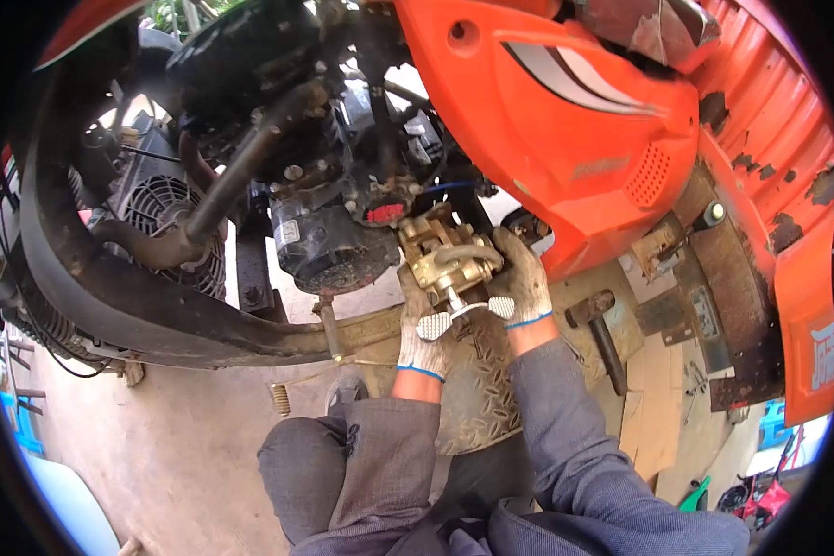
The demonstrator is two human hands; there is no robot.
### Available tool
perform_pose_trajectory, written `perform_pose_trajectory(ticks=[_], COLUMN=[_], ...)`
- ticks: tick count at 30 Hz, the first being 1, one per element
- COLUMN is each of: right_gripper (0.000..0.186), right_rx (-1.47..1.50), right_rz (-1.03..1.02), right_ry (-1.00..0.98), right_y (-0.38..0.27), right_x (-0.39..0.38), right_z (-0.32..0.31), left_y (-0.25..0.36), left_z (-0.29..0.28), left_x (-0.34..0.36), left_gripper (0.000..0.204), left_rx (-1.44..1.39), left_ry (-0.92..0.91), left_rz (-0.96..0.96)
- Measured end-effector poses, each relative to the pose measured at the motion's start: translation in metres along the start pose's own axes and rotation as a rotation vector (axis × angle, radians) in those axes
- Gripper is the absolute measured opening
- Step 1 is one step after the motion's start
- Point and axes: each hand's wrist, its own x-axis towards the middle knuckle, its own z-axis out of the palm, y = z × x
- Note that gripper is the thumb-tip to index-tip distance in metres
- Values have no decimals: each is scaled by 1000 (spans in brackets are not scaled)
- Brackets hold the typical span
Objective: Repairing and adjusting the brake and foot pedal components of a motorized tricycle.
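In the middle of the view is a gold-coloured metal assembly (449, 261) with a curved hose or bar on its top. A rocker pedal (468, 313) with two pale checkered pads sticks out of its near side. My left hand (417, 320), in a grimy white work glove with a blue cuff edge, grips the assembly's left side, its fingers partly hidden beneath. On the right side, my right hand (525, 278) in a matching glove closes round the assembly. Just beyond and to the left sits a black cylindrical motor housing (334, 248).
An orange body panel (565, 139) rises at the right, beside a rusty orange cargo bed wall (788, 139). A thick dark frame tube (139, 296) curves along the left, near a cooling fan (162, 208). A hammer (605, 338) lies on the footboard, right of my right forearm. Below is a tread-plate floor (477, 389).
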Motion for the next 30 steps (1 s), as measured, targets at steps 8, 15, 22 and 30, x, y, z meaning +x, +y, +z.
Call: perform_pose_trajectory(ticks=[8, 15, 22, 30], right_gripper=[70, 70, 24, 25], right_rx=[70, 160, 1388, 1825], right_rz=[78, 133, 636, 831], right_ry=[43, 32, 137, 89], right_y=[-20, -20, -30, -31], right_x=[-14, -2, 7, 3], right_z=[8, 16, 7, 9], left_y=[4, 0, -8, 9], left_z=[6, -1, -2, 4], left_x=[-8, -13, -4, -13], left_gripper=[67, 67, 66, 67], left_rx=[53, 121, 46, 61], left_ry=[-10, -112, 98, 22], left_rz=[81, 194, 113, 58])
